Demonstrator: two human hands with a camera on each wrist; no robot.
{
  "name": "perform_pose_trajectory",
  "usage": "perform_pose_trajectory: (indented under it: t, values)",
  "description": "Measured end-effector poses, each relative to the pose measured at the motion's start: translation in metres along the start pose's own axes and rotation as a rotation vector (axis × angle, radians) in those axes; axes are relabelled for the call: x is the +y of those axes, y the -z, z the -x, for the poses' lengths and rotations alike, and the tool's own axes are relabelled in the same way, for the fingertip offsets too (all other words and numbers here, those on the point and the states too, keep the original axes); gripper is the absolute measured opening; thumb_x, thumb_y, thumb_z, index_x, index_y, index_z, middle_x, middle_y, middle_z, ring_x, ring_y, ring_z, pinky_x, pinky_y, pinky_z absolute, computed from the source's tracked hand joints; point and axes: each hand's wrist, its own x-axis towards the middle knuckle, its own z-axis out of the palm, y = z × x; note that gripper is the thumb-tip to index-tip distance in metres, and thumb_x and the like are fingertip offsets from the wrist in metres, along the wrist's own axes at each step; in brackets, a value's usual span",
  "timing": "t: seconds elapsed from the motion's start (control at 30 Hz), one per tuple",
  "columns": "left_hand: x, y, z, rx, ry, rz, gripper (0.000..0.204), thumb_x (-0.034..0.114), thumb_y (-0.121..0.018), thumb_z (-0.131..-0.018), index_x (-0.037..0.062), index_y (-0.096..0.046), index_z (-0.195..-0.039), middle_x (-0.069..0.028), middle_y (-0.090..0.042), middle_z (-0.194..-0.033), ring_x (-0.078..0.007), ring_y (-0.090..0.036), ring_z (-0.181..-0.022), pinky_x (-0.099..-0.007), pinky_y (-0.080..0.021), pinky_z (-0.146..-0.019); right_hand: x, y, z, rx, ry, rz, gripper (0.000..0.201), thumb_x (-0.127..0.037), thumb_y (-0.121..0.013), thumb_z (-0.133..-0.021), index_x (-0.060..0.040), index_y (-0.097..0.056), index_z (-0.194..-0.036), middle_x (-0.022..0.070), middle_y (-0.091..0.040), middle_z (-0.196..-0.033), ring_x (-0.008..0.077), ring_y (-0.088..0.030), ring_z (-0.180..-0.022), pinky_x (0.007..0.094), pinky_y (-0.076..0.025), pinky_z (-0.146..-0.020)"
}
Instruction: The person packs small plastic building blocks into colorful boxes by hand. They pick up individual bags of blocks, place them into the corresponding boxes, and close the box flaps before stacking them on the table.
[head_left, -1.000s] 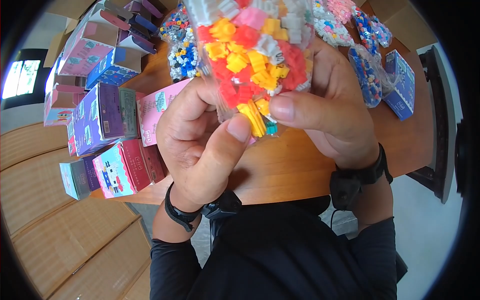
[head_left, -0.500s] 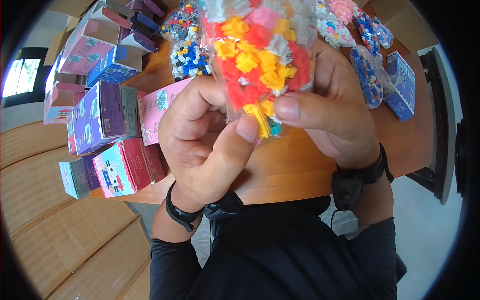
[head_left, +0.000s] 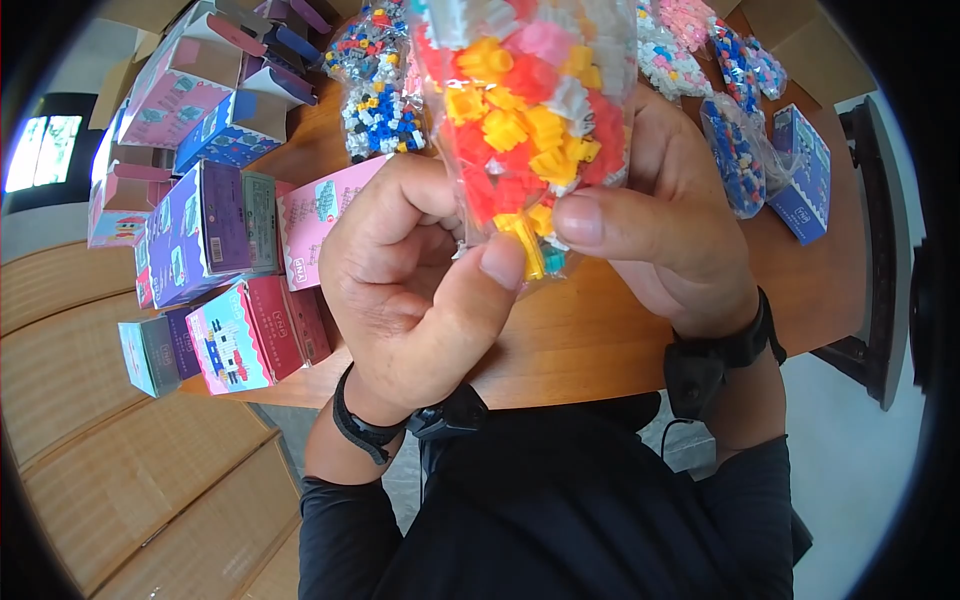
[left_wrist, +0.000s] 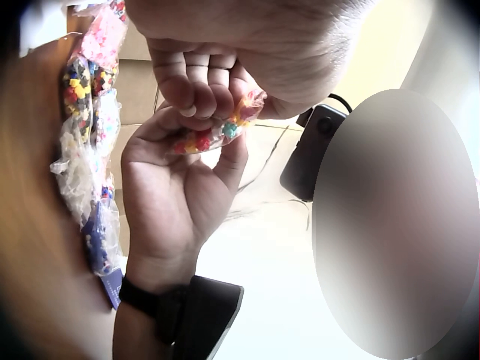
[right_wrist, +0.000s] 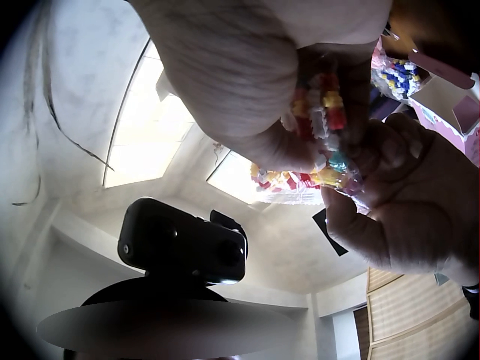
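A clear plastic bag of small toy building bricks [head_left: 530, 120], mostly red, yellow and white, is held up close to the camera, with its top cut off by the frame edge. My left hand [head_left: 400, 290] pinches its lower left corner, thumb over a long yellow piece and fingers curled behind. On the other side my right hand [head_left: 675, 215] grips the bag, with its thumb on the front and its fingers hidden behind. In the left wrist view a few red, yellow and teal bricks [left_wrist: 231, 130] show through the plastic between the hands.
Printed boxes, among them a purple one [head_left: 190, 235] and a pink and red one [head_left: 235, 340], stand on the wooden table [head_left: 590, 340] at left. More brick bags [head_left: 380, 110] lie behind. At right, a brick bag [head_left: 735, 150] lies beside a blue box [head_left: 800, 175].
The brick bag has shifted a little to the right and down in the head view. My left hand has moved slightly right with it; the right hand has barely moved.
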Motion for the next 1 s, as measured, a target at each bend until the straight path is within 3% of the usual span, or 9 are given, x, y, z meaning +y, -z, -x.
perform_pose_trajectory:
  t: [0.6, 1.0]
  values:
    - [-0.0023, 0.0031, -0.0004, -0.021, -0.006, -0.020, 0.010, 0.002, -0.061, -0.084, 0.0004, -0.054, -0.089, -0.0003, -0.057, -0.079, -0.0043, -0.049, -0.069, -0.0190, -0.039, -0.064, 0.0020, -0.0011, -0.0004, -0.007, 0.001, -0.015, 0.062, -0.009, -0.067, -0.074, 0.0043, -0.040, -0.129, 0.0116, -0.057, -0.119, 0.0178, -0.056, -0.109, 0.0319, -0.042, -0.096]
    - [0.0028, -0.0005, -0.0032, 0.017, 0.094, -0.046, 0.008, 0.001, -0.061, -0.084, -0.0006, -0.056, -0.091, 0.0022, -0.055, -0.075, -0.0025, -0.046, -0.065, -0.0178, -0.037, -0.060, 0.0047, 0.0024, -0.0027, 0.018, 0.053, 0.035, 0.059, -0.008, -0.065, -0.077, 0.0030, -0.041, -0.129, 0.0103, -0.057, -0.120, 0.0162, -0.055, -0.111, 0.0314, -0.040, -0.098]
